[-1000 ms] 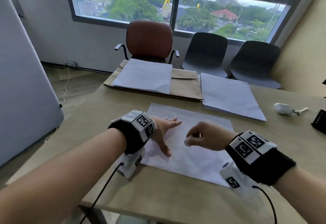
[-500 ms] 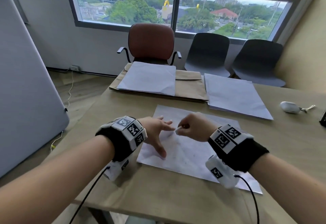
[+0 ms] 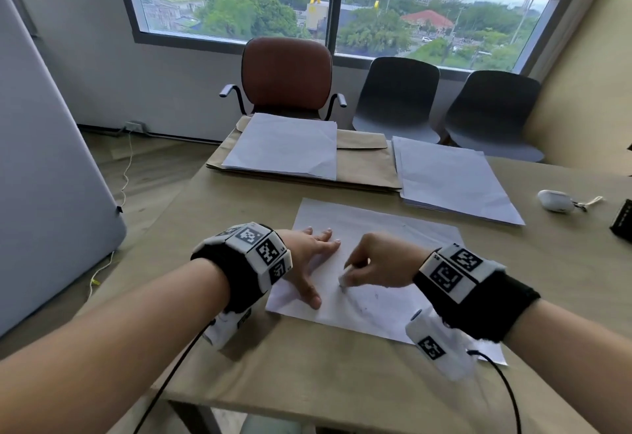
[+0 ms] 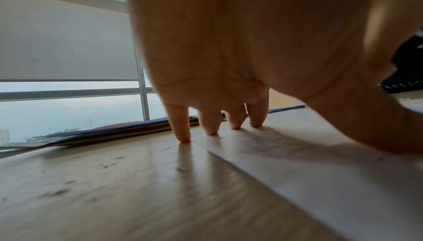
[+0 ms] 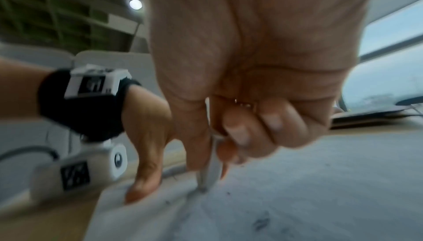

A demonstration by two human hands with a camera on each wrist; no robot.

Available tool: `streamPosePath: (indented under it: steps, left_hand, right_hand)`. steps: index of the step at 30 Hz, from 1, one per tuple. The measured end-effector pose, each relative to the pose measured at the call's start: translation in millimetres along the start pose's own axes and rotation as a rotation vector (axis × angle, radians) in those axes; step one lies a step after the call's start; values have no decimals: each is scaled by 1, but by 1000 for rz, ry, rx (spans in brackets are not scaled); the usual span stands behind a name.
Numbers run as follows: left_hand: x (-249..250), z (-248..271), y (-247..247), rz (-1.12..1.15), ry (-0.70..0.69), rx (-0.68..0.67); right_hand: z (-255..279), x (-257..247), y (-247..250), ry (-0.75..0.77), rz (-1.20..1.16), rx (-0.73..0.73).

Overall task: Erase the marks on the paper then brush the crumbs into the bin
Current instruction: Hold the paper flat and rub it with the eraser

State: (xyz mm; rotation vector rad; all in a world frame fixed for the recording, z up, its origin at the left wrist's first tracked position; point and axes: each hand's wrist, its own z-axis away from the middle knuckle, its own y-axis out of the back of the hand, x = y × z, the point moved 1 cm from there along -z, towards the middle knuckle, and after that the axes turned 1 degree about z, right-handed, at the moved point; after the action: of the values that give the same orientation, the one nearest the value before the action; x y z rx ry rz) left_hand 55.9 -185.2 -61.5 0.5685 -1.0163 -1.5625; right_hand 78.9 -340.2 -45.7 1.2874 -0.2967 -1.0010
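A white sheet of paper (image 3: pixel 372 228) with faint pencil marks lies on the table in front of me. My left hand (image 3: pixel 309 257) presses flat on its left part, fingers spread, thumb near the sheet's near edge; the left wrist view shows the fingertips (image 4: pixel 211 131) down on the paper (image 4: pixel 320 169) and table. My right hand (image 3: pixel 371 264) pinches a small white eraser (image 3: pixel 343 279) against the sheet's middle. In the right wrist view the eraser (image 5: pixel 209 170) touches the paper (image 5: pixel 297 199) among dark crumbs. No bin is in view.
Further back lie a sheet on brown envelopes (image 3: pixel 366 167) and a stack of white paper (image 3: pixel 451 180). At the right lie a small white case (image 3: pixel 555 200) and a black object (image 3: pixel 622 221). Three chairs stand behind the wooden table (image 3: pixel 307 375).
My right hand has carried the eraser back toward me and down the sheet from near my left fingertips. My left hand stays pressed on the paper.
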Motion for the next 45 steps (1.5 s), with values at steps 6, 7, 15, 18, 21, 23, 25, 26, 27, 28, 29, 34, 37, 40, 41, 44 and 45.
streamPosePath:
  steps: [6, 7, 15, 18, 21, 23, 25, 26, 27, 28, 29, 34, 37, 40, 41, 44, 45]
  left_hand:
    - [3, 6, 7, -39, 23, 29]
    - [7, 7, 10, -68, 30, 46]
    - [93, 22, -9, -263, -243, 105]
    - [116, 25, -28, -263, -321, -29]
    - [99, 33, -38, -209, -249, -130]
    - [69, 42, -36, -177, -6, -120]
    - [36, 49, -28, -159, 340, -88]
    - [25, 52, -23, -179, 470, -69]
    - [19, 53, -19, -218, 529, -50]
    - [21, 52, -16, -258, 500, -27]
    - [29, 50, -15, -273, 396, -7]
    - [94, 35, -31, -127, -194, -66]
    - [76, 39, -44, -143, -124, -123]
    - [30, 52, -35, -142, 296, -94]
    - [18, 56, -27, -195, 454, -73]
    - [18, 51, -5, -290, 530, 33]
    - [32, 44, 0, -259, 416, 65]
  right_hand:
    - [22, 51, 10, -477, -1154, 368]
    - [25, 61, 10, -540, -1362, 399]
    - [23, 97, -5, -530, -1703, 373]
    - [23, 102, -8, -504, -1727, 345]
    - [23, 105, -9, -500, -1711, 321]
    - [23, 107, -10, -501, -1705, 313]
    - [22, 109, -11, -503, -1711, 309]
    - [21, 111, -13, -498, -1720, 306]
    - [21, 112, -14, -492, -1733, 294]
    - [21, 112, -14, -485, -1746, 285]
    - [21, 113, -12, -483, -1758, 278]
    - [23, 114, -12, -456, -1793, 272]
    - [23, 116, -14, -447, -1808, 269]
    - [23, 117, -15, -447, -1831, 281]
    - [22, 117, -15, -447, -1832, 280]
    - [21, 117, -15, -433, -1841, 291]
    - [21, 117, -15, -424, -1848, 290]
